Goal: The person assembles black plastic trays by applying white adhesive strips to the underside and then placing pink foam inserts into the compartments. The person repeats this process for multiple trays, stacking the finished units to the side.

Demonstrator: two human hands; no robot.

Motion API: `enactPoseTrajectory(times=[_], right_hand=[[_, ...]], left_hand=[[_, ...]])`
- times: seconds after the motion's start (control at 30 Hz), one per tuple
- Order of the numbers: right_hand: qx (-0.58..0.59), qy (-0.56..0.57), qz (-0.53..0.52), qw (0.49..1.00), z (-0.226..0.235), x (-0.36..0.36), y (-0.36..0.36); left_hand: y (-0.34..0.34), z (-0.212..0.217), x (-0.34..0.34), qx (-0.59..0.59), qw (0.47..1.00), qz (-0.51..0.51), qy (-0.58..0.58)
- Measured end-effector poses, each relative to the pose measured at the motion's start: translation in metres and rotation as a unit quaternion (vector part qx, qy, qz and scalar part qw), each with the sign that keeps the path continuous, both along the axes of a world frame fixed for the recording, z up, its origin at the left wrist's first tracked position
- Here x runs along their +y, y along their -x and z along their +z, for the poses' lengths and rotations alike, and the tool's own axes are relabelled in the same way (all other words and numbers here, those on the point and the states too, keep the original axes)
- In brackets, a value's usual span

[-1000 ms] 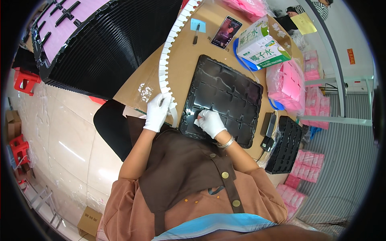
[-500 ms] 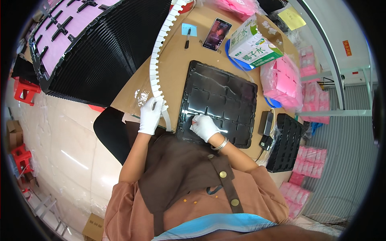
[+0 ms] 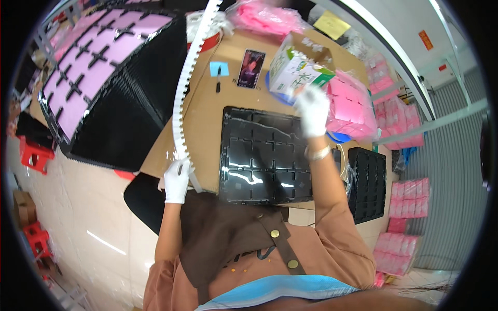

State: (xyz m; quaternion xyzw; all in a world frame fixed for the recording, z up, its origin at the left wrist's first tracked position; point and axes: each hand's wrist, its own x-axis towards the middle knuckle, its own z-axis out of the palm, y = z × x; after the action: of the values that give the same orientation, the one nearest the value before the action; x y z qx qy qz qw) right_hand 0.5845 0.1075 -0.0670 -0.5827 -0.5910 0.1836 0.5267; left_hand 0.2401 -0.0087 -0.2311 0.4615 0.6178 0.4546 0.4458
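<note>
Left grip: the white-gloved left hand [image 3: 177, 181] is closed, thumb and fingers pinching the long white strip with a comb-like notched edge [image 3: 178, 111] near its lower end.
Notched strip: it rises from the left hand in a gentle curve to the upper edge of the view, passing between the tall stack of black plastic trays [image 3: 129, 103] and the phone with a lit screen [image 3: 251, 68]; a short length shows below the fingers.
Right grip: the white-gloved right hand [image 3: 313, 111] is raised and blurred in front of the open white-and-green cardboard carton [image 3: 290, 73]; whether its fingers hold anything, I cannot tell.
Right wrist: a silver-coloured bangle [image 3: 317, 154] circles it, and the forearm covers part of the working tray's right side.
Working tray: the shiny black plastic tray with shallow compartments [image 3: 264, 155] lies flat on the brown cardboard-covered table [image 3: 202, 135], close to the person's body.
Carton: it stands beyond the tray, with crumpled white pieces inside and something blue and rounded beneath.
Right side: pink sheets in clear plastic [image 3: 350, 106] sit next to the carton; a smaller stack of black trays [image 3: 367, 184] stands nearer.
Far left of table: a black pen [image 3: 218, 86] overlaps a light-blue paper square [image 3: 219, 68], left of the phone.
</note>
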Motion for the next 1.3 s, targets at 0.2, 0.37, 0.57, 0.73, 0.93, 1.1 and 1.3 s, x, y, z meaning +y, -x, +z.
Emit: enactPoseTrajectory(times=[0.2, 0.37, 0.57, 0.73, 0.93, 1.1, 1.3], right_hand=[[-0.261, 0.000, -0.078, 0.962, 0.027, 0.148, -0.136], [-0.315, -0.079, -0.170, 0.930, 0.061, 0.093, -0.162], [-0.365, 0.007, -0.233, 0.901, -0.018, 0.017, -0.233], [-0.540, 0.122, -0.287, 0.782, -0.035, -0.005, -0.196], [-0.354, 0.080, -0.275, 0.890, -0.054, -0.007, -0.233], [-0.090, -0.029, -0.307, 0.947, -0.043, -0.013, -0.290], [-0.366, -0.092, -0.121, 0.918, 0.035, -0.085, -0.166]], left_hand=[[0.002, 0.004, -0.002, 0.270, 0.960, 0.023, -0.078], [-0.019, 0.027, -0.033, 0.410, 0.889, 0.092, -0.185], [-0.087, 0.009, -0.029, 0.294, 0.930, -0.170, -0.139], [-0.114, 0.018, -0.003, 0.388, 0.904, -0.174, -0.050], [-0.132, 0.051, 0.005, 0.408, 0.889, -0.149, -0.143], [-0.193, 0.066, 0.038, 0.228, 0.901, -0.297, -0.220], [-0.305, 0.091, 0.065, -0.320, 0.790, -0.520, 0.057]])
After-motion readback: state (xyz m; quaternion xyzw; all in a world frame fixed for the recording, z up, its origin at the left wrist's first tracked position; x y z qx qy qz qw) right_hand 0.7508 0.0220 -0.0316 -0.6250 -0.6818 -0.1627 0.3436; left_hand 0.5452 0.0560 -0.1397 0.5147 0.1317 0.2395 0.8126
